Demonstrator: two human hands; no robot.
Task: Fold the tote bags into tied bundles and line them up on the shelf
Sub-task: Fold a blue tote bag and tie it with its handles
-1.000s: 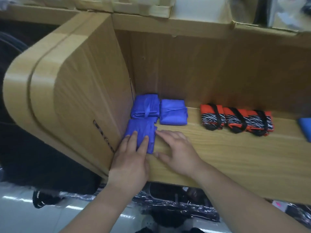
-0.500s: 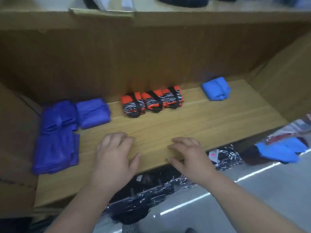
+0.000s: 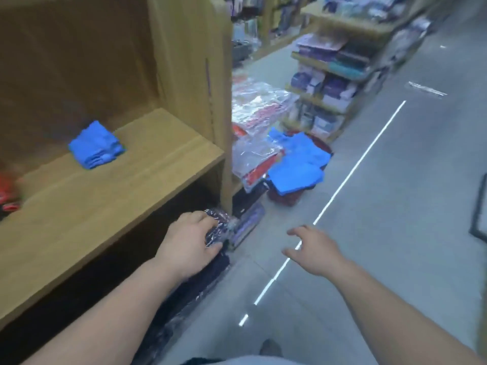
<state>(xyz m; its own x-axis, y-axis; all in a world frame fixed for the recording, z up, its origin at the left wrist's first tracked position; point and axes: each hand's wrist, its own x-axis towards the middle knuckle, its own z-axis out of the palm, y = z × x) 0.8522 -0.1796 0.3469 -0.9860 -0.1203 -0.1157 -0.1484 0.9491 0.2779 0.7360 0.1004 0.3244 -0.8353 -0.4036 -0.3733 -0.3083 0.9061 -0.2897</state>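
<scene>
The red bundles [image 3: 8,192] are blurred and cut off at left. The left hand [image 3: 188,243] lies on a dark pack [image 3: 220,227], its grip unclear. The right hand [image 3: 313,250] hovers, fingers spread.

**Bare arms, pale garment**

The left hand [image 3: 189,243] and right hand [image 3: 313,251] are bare, and so are the forearms [image 3: 395,312] as far as they show. A pale grey garment [image 3: 250,360] and a dark, rounded, blurred shoe tip [image 3: 271,347] appear below.

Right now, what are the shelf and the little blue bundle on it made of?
The shelf looks like wood or wood-look laminate, matte: grain lines run along it. The light blue bundle looks like soft matte fabric: stacked folds, rumpled edges.
</scene>
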